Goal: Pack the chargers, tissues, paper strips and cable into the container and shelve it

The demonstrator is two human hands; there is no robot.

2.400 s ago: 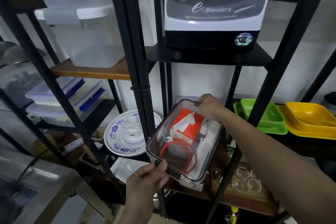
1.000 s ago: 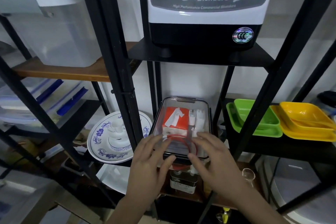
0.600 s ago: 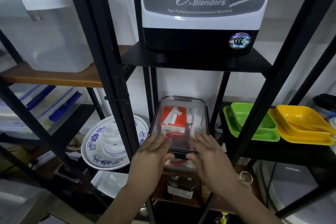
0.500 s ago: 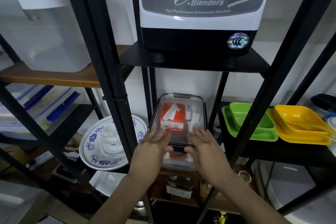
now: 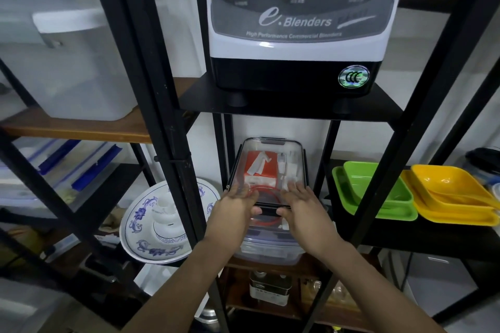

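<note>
The container rests on the shelf directly below the blender. Both hands, left hand and right hand, lie spread flat against its near end, apparently to seat it fully.

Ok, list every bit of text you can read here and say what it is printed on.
"e.Blenders": front panel of the blender base.
"High Performance Commercial Blenders": smaller line beneath it, same panel.
"CCC": round holographic sticker on the blender's black lower part.
Dial markings and switch caption: too small and blurred to read.
Can label on the lower shelf: unreadable.
</note>
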